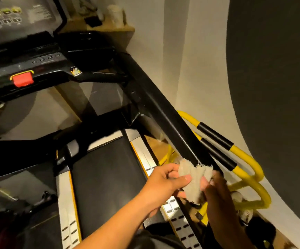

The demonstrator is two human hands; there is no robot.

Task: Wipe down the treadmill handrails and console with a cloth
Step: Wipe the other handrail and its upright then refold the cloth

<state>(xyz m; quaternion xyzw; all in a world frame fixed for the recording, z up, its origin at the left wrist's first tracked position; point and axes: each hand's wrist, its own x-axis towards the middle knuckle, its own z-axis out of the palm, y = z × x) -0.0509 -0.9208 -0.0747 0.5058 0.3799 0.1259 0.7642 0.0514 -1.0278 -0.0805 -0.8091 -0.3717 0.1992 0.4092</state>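
A small grey frayed cloth [193, 178] is held between both hands near the lower end of the treadmill's black right handrail [165, 112]. My left hand [165, 182] pinches its left side with the thumb on top. My right hand [219, 193], in shadow, grips its right side. The cloth's top edge sits just below the rail; I cannot tell whether it touches. The black console [19, 33] with a red safety key [22, 79] is at the upper left, far from both hands.
The black running belt [109, 177] with silver side rails [178, 218] runs below. A yellow and black tubular frame [235, 159] stands right of the handrail against the white wall [190, 51]. A wooden shelf [109, 24] with small items is behind the console.
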